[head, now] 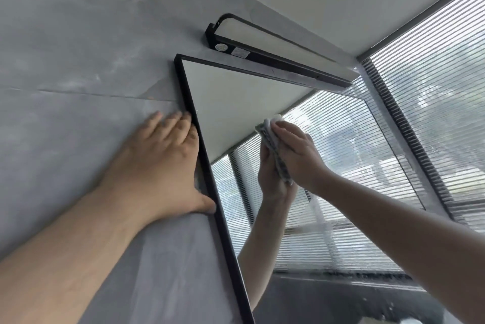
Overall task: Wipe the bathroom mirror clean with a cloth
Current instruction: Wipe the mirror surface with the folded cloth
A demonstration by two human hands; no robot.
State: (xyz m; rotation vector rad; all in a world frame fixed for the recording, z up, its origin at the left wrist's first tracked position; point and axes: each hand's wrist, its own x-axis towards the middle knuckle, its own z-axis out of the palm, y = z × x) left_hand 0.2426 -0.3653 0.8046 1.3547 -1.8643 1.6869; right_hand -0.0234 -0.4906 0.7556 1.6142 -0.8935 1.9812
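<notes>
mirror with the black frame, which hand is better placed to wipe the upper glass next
Right. The right hand presses the folded white and grey cloth against the glass of the black-framed mirror. The left hand rests flat on the grey tiled wall beside the frame, holding no cloth.

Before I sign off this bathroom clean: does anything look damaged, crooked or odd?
Nothing looks broken. The black-framed rectangular mirror shows hazy streaks below the white cloth that the right hand presses on it. The black wall lamp carries two labels at its left end.
</notes>
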